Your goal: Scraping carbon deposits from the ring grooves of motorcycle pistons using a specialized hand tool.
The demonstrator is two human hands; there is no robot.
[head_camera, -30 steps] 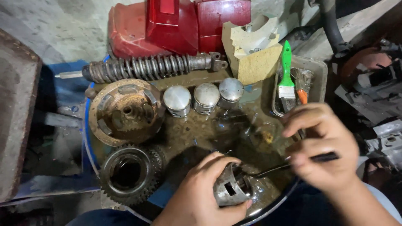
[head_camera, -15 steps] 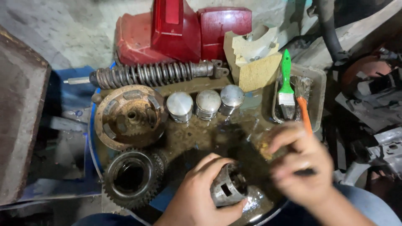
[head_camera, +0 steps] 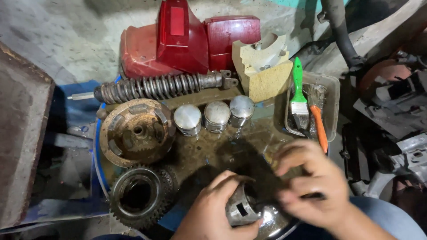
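While my left hand [head_camera: 212,209] kept its grip closed around a small slotted metal cylinder [head_camera: 240,209] at the near edge of the oily round bench [head_camera: 222,151], my right hand [head_camera: 313,182] hovered just beside it, blurred, its fingers curled on something thin and dark that I could not make out. Behind my hands stood three pistons [head_camera: 215,116] in a row, with a rusty clutch hub [head_camera: 135,131] and a toothed gear [head_camera: 138,195] to the left, a coil-spring shock absorber [head_camera: 160,86] lying across the back, and a green-handled brush [head_camera: 299,95] in a tray [head_camera: 331,95] to the right.
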